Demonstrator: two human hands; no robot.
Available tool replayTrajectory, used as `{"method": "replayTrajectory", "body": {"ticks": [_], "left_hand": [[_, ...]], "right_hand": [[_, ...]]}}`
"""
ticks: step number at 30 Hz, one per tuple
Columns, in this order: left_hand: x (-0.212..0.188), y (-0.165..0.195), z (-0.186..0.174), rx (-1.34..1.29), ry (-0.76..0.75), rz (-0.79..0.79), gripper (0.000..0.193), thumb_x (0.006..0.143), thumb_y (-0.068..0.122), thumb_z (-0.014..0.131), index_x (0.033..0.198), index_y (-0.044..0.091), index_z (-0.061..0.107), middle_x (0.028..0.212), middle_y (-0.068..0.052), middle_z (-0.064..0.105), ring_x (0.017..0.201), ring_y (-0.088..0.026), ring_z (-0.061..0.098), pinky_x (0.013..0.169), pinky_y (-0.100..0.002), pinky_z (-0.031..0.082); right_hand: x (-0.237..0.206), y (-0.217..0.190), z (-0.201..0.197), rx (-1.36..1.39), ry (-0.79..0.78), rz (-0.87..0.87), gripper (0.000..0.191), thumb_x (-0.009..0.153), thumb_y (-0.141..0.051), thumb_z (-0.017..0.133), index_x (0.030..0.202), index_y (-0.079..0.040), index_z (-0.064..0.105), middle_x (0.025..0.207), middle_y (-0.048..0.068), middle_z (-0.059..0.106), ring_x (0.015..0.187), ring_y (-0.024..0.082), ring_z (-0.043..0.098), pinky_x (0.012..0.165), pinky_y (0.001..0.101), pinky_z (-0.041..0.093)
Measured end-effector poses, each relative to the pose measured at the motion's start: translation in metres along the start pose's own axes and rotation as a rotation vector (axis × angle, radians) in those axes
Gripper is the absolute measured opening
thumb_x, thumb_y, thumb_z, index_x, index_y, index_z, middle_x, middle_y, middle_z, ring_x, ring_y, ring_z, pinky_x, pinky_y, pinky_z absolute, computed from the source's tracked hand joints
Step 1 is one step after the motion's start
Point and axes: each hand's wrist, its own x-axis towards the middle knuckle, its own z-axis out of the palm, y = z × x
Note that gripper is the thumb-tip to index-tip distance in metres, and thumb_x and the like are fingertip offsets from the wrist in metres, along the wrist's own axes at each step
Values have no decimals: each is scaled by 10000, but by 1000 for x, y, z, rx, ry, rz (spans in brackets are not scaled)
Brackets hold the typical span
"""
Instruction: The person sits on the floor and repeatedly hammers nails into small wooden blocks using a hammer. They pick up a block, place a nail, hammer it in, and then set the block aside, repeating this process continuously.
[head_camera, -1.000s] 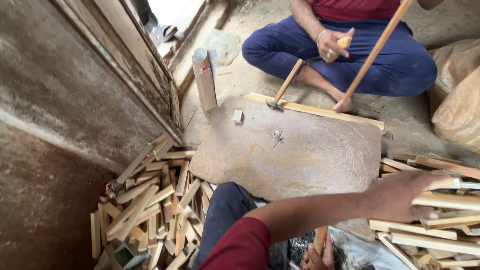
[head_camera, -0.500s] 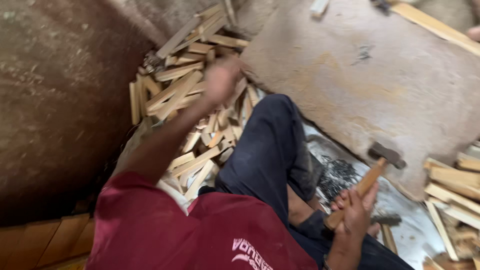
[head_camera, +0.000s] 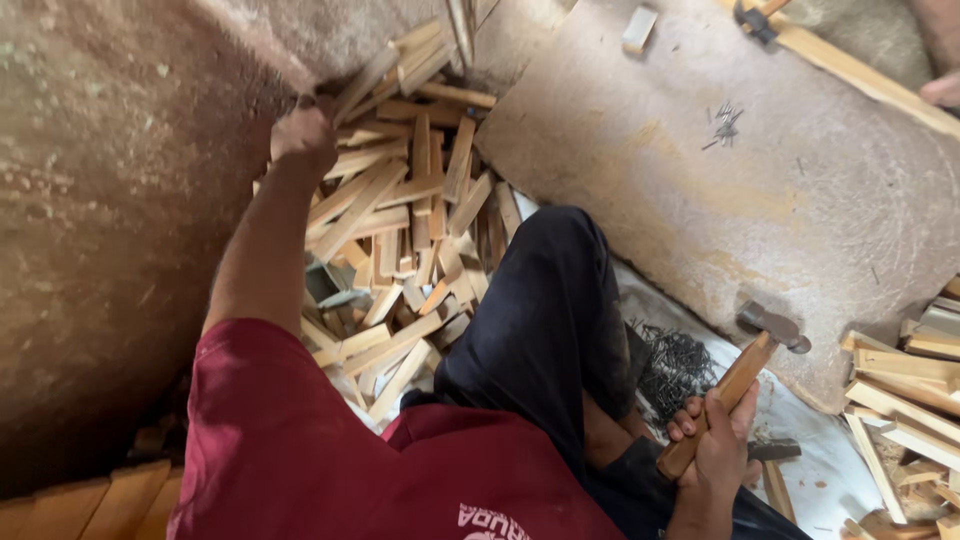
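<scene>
Hammer (head_camera: 745, 385) steady, left hand (head_camera: 303, 133) — farther out

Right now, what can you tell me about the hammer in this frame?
The hammer has a light brown wooden handle and a dark grey metal head with a worn, dull look. The right hand grips the lower part of the handle, fingers wrapped around it; the butt end sticks out below the fist. It points up and to the right, its head resting at the edge of the flat stone slab. A pile of dark nails lies just left of it on white sheeting.
</scene>
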Motion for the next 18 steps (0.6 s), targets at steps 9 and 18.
{"method": "replayTrajectory", "body": {"ticks": [9,18], "left_hand": [[-54,10,-39,-1070,78,-53,222,1038,66,607,1225,-4,704,956,-167,746,814,-258,741,685,-349,612],[-120,192,-70,-1643,-472,238,203,1036,69,609,1203,-10,693,967,-99,737,827,-175,730,757,-315,636]], "right_hand": [[-6,-8,14,44,37,39,793,1043,-90,466,1690,-370,104,812,37,482,578,106,447,482,251,421],[-12,-14,25,67,69,28,825,991,-106,531,1675,-327,127,750,14,490,514,87,444,422,245,403]]}}
